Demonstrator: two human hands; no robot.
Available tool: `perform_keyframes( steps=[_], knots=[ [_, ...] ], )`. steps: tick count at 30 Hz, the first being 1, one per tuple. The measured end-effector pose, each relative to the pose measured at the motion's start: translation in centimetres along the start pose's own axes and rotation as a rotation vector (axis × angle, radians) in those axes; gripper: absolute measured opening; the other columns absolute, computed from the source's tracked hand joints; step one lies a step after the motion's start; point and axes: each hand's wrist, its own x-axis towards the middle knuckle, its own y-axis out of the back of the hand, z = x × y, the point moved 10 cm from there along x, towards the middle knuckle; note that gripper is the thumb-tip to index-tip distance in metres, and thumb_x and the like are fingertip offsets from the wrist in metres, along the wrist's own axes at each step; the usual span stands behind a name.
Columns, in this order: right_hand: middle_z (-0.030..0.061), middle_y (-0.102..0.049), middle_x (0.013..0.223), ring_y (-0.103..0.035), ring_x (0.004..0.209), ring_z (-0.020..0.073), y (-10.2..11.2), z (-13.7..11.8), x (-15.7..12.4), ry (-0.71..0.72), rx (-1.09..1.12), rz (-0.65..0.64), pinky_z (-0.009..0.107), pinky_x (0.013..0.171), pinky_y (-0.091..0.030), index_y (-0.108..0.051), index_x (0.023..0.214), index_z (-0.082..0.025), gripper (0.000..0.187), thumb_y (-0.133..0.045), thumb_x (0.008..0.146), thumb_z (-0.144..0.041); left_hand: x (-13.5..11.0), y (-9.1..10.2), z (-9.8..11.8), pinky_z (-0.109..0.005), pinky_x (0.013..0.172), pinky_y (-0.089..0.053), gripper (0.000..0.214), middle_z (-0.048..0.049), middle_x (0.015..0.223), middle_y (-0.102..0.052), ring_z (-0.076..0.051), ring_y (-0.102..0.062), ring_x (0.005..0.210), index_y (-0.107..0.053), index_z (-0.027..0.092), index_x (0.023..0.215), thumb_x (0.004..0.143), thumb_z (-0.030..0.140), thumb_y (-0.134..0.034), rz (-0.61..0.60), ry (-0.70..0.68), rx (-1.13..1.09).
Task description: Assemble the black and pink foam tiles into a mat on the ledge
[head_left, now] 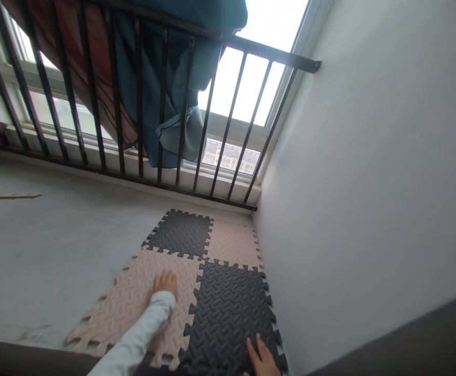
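Observation:
My left hand [165,285], in a pale sleeve, rests on the near pink foam mat tile [133,284] with nothing in it. At the bottom edge, my right hand [264,359] touches the near black foam tile [231,308] with its fingers spread; part of the hand is cut off by the frame. Beyond them lie a smaller-looking black tile [180,232] and a far pink tile [233,243]. The four-way checker has toothed edges, and the tiles sit side by side with their teeth meeting at the middle.
A white wall [353,198] runs along the right side of the tiles. Ahead stands a dark metal railing [180,183] before a window, with blue cloth [153,89] and reddish cloth [94,68] hanging there. A thin wooden strip [8,197] lies on the grey floor [55,250].

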Motion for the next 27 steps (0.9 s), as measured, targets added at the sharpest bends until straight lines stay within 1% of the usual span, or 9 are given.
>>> perform_keyframes(
  steps=[2, 6, 10, 13, 15, 18, 21, 24, 27],
  knots=[
    [0.0111, -0.029, 0.136, -0.031, 0.122, 0.0267, 2.0, -1.0, -1.0, -0.065, -0.013, -0.04, 0.037, 0.095, -0.036, -0.036, 0.128, -0.021, 0.061, -0.049, 0.069, -0.029, -3.3, -1.4, 2.8, -0.045, 0.102, -0.016, 0.051, -0.0101, 0.135, -0.035, -0.025, -0.025, 0.125, -0.046, 0.018, 0.121, 0.07, 0.019, -0.042, -0.04, -0.103, 0.036],
    [0.0139, -0.024, 0.138, -0.024, 0.126, 0.0283, 5.6, -2.4, -2.2, -0.206, -0.083, 0.009, 0.045, 0.097, -0.028, -0.031, 0.13, -0.022, 0.059, -0.045, 0.074, -0.037, -9.4, -2.9, 5.8, -0.041, 0.1, -0.022, 0.053, -0.0103, 0.132, -0.04, -0.023, -0.033, 0.121, -0.042, 0.017, 0.124, 0.071, 0.021, -0.042, 0.05, -0.209, 0.046],
    [0.0176, -0.03, 0.136, -0.027, 0.125, 0.028, 4.4, -2.6, -2.2, -0.206, -0.089, -0.055, 0.049, 0.098, -0.023, -0.034, 0.129, -0.017, 0.059, -0.042, 0.076, -0.042, -13.3, -4.2, 5.6, -0.043, 0.1, -0.022, 0.048, -0.0102, 0.128, -0.045, -0.023, -0.036, 0.119, -0.048, 0.017, 0.119, 0.072, 0.018, -0.04, 0.145, -0.189, 0.004],
    [0.0192, -0.028, 0.136, -0.025, 0.126, 0.0286, 3.2, -2.2, -1.8, -0.168, -0.076, -0.093, 0.048, 0.099, -0.021, -0.033, 0.129, -0.014, 0.066, -0.046, 0.073, -0.046, -15.1, -4.1, 4.9, -0.042, 0.103, -0.016, 0.044, -0.0099, 0.124, -0.049, -0.022, -0.039, 0.116, -0.053, 0.018, 0.114, 0.074, 0.015, -0.036, 0.249, -0.182, -0.039],
    [0.0205, -0.03, 0.135, -0.027, 0.125, 0.0283, 3.3, -2.1, -1.7, -0.141, -0.077, -0.081, 0.045, 0.1, -0.023, -0.034, 0.128, -0.012, 0.068, -0.047, 0.072, -0.047, -15.9, -3.7, 4.5, -0.042, 0.104, -0.014, 0.042, -0.0101, 0.12, -0.053, -0.022, -0.042, 0.113, -0.056, 0.018, 0.11, 0.072, 0.013, -0.037, 0.291, -0.187, -0.053],
    [0.0194, -0.042, 0.127, -0.039, 0.117, 0.0265, 4.4, -2.3, -1.6, -0.095, -0.071, -0.066, 0.041, 0.095, -0.031, -0.045, 0.121, -0.014, 0.057, -0.045, 0.074, -0.046, -16.9, -3.0, 4.4, -0.043, 0.103, -0.014, 0.043, -0.0127, 0.115, -0.055, -0.024, -0.044, 0.109, -0.057, 0.015, 0.108, 0.068, 0.011, -0.042, 0.3, -0.193, -0.032],
    [0.0152, -0.054, 0.116, -0.048, 0.108, 0.025, 5.6, -2.1, -1.7, -0.087, -0.086, -0.061, 0.042, 0.092, -0.033, -0.054, 0.11, -0.016, 0.044, -0.043, 0.076, -0.041, -17.7, -2.4, 4.9, -0.044, 0.102, -0.013, 0.043, -0.0142, 0.115, -0.054, -0.025, -0.042, 0.11, -0.058, 0.014, 0.106, 0.067, 0.008, -0.041, 0.306, -0.184, 0.001],
    [0.0173, -0.051, 0.119, -0.048, 0.109, 0.026, 6.2, -1.3, -1.9, -0.137, -0.112, -0.052, 0.041, 0.091, -0.034, -0.051, 0.114, -0.012, 0.048, -0.044, 0.075, -0.041, -18.2, -2.3, 5.7, -0.043, 0.101, -0.013, 0.041, -0.013, 0.114, -0.056, -0.025, -0.041, 0.11, -0.061, 0.015, 0.103, 0.069, 0.006, -0.039, 0.336, -0.176, 0.026],
    [0.0196, -0.046, 0.123, -0.044, 0.112, 0.0275, 5.5, -0.7, -2.0, -0.171, -0.117, -0.081, 0.04, 0.09, -0.034, -0.046, 0.118, -0.009, 0.055, -0.045, 0.074, -0.043, -18.1, -2.6, 5.9, -0.041, 0.099, -0.015, 0.039, -0.0133, 0.11, -0.057, -0.025, -0.044, 0.104, -0.061, 0.014, 0.101, 0.069, 0.007, -0.04, 0.343, -0.153, 0.027]
  ],
)
